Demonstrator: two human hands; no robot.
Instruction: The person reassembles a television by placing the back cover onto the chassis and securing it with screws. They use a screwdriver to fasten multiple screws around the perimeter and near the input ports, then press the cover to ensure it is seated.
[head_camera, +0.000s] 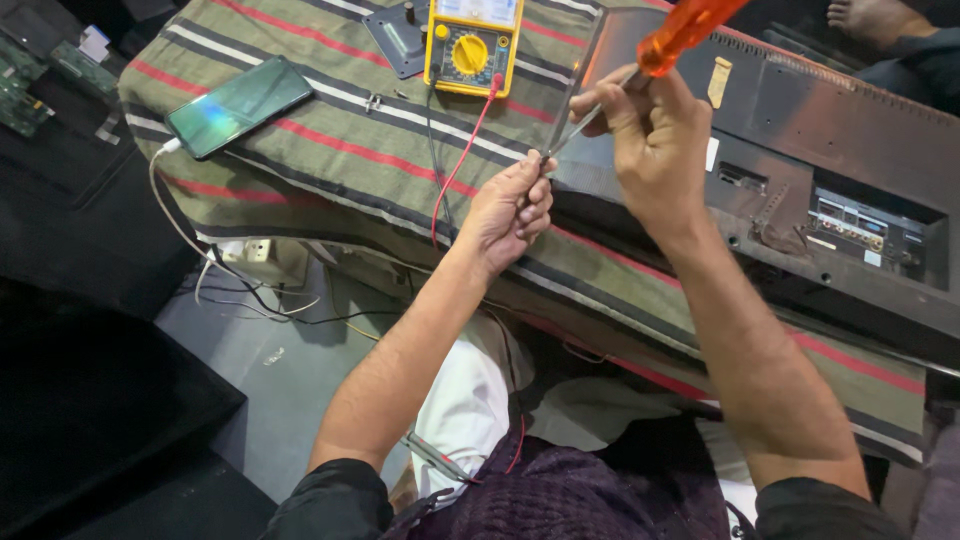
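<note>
While right hand (655, 140) grips orange screwdriver (680, 35), left hand (510, 210) pinches its tip, television back (800, 130).

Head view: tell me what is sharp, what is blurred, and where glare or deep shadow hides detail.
Head view: the left hand and right hand are fairly sharp; the orange screwdriver handle is slightly soft near the top edge; the phone screen carries a greenish glare; the yellow multimeter is evenly lit; the lower left corner is in deep shadow, detail lost.
</note>
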